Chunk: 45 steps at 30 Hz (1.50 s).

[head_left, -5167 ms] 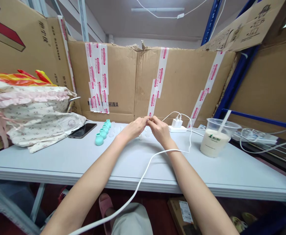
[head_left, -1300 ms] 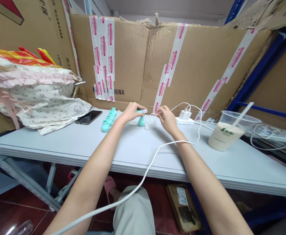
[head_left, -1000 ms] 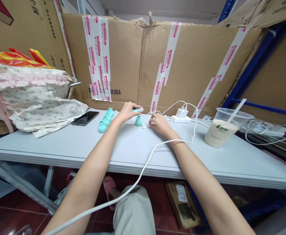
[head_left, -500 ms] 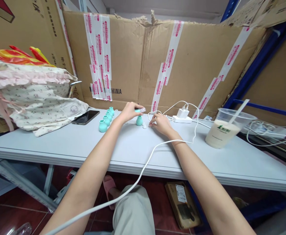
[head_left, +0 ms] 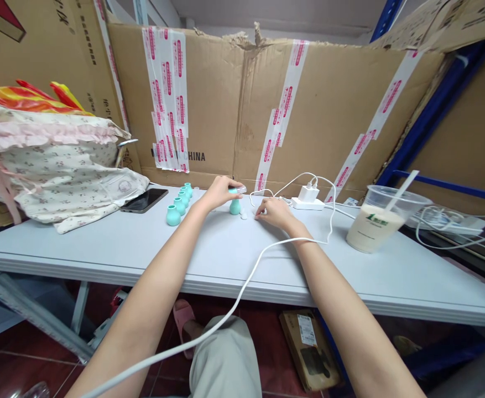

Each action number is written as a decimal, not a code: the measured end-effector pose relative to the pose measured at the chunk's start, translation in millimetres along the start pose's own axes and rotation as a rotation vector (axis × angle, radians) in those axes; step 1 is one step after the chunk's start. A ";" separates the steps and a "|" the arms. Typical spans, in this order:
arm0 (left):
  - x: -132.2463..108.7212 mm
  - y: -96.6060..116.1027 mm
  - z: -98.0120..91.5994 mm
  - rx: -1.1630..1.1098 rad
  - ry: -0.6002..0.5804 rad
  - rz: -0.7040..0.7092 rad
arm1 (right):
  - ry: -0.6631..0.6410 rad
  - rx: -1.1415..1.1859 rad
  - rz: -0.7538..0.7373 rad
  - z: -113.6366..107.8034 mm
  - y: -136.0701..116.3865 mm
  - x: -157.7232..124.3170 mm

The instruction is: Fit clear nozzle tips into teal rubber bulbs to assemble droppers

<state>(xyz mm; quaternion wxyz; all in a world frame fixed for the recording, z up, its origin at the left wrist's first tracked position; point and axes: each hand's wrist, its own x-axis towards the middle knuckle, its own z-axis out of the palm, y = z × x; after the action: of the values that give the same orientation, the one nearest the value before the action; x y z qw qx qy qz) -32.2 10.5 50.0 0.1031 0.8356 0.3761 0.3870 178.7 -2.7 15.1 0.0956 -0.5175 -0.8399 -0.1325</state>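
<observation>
My left hand point(head_left: 222, 191) is closed on a small teal piece with a clear part point(head_left: 238, 189), held right over the mouth of a small teal vase-shaped bottle point(head_left: 235, 208). Whether the two touch is hard to make out. Beside this bottle lie small white pieces point(head_left: 243, 214). My right hand point(head_left: 276, 211) rests on the table just right of them, fingers curled and fingertips together; anything between them is hidden. To the left, several matching teal bottles point(head_left: 173, 215) stand upright in a slanting row.
A phone point(head_left: 145, 200) lies by a floral cloth bag point(head_left: 60, 166) on the left. Behind my right hand sits a white power strip with a charger point(head_left: 307, 199). Its white cable point(head_left: 250, 271) crosses over the table. A drink cup point(head_left: 377, 221) stands right; a cardboard wall point(head_left: 213, 105) rises behind.
My left hand has brought the teal and clear piece lower, closer to the bottle's mouth. My right hand has drawn slightly away from the white pieces. The view has shifted a little.
</observation>
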 end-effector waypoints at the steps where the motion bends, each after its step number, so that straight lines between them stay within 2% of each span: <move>1: -0.1 0.0 0.0 0.004 -0.002 0.005 | 0.004 0.005 -0.002 0.9 -0.6 0.1; 10: -0.5 -1.7 0.6 0.060 -0.026 0.003 | 0.060 0.038 0.017 -1.4 -4.2 -1.9; 13: -1.1 0.2 2.3 0.123 -0.042 0.042 | 0.229 0.125 0.109 -10.9 -6.9 -1.3; 15: -2.3 4.7 6.1 0.236 -0.045 0.140 | 0.394 0.283 0.213 -18.1 -9.3 0.1; 16: -3.0 7.7 9.1 0.309 -0.042 0.207 | 0.437 0.409 0.248 -21.2 -10.4 1.0; 17: -3.7 10.8 12.6 0.386 -0.036 0.279 | 0.433 0.560 0.254 -23.6 -11.2 1.9; 21: -4.8 19.6 27.1 0.584 0.030 0.493 | 0.229 1.116 0.124 -28.4 -11.9 4.4; 23: -4.6 21.0 30.6 0.597 0.109 0.527 | 0.241 1.254 0.110 -30.3 -11.7 4.5; 25: -4.6 21.4 30.4 0.574 0.186 0.500 | 0.275 1.316 0.123 -33.0 -12.2 3.9; 28: -6.0 21.0 25.1 0.543 0.226 0.326 | 0.287 1.295 0.118 -36.6 -14.6 2.4; 31: -7.7 19.7 18.8 0.503 0.101 0.163 | 0.379 1.141 0.077 -37.1 -17.8 1.1; 33: -8.0 19.1 16.0 0.444 0.007 0.150 | 0.489 1.009 0.047 -36.0 -19.5 0.7; 35: -7.5 19.1 14.7 0.388 -0.016 0.153 | 0.588 0.914 0.024 -35.1 -20.8 0.6; 40: -5.2 19.0 16.7 0.321 0.067 0.093 | 0.715 0.757 -0.065 -36.4 -23.5 0.0; 45: -3.1 19.0 24.5 0.201 0.204 0.053 | 0.830 0.650 -0.102 -35.6 -24.1 -1.3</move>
<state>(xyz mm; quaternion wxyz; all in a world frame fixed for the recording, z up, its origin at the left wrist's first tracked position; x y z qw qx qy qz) -5.4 -2.0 40.5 -0.0302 0.8075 0.3994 0.4329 158.5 -25.6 45.4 0.5691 -0.3237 -0.7532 -0.0633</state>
